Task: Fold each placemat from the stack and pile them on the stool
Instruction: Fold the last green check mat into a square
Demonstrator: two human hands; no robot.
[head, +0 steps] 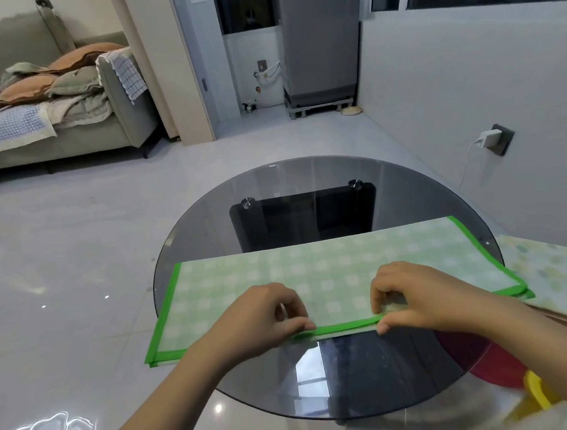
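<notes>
A green checked placemat (328, 271) with a bright green border lies folded in half lengthwise across the round glass table (306, 180). My left hand (264, 317) pinches its near doubled edge left of centre. My right hand (411, 297) pinches the same edge a little to the right. The two layers of the edge sit almost aligned between my hands. At the right, a pale placemat (551, 273) with a yellow and blue print lies on top of a stack, partly under the green one's right end.
A red stool (487, 362) shows through the glass at the lower right, with something yellow (537, 392) beside it. A wall with a plugged-in charger (490, 136) runs along the right. A sofa (74, 127) piled with bedding stands far left across a tiled floor.
</notes>
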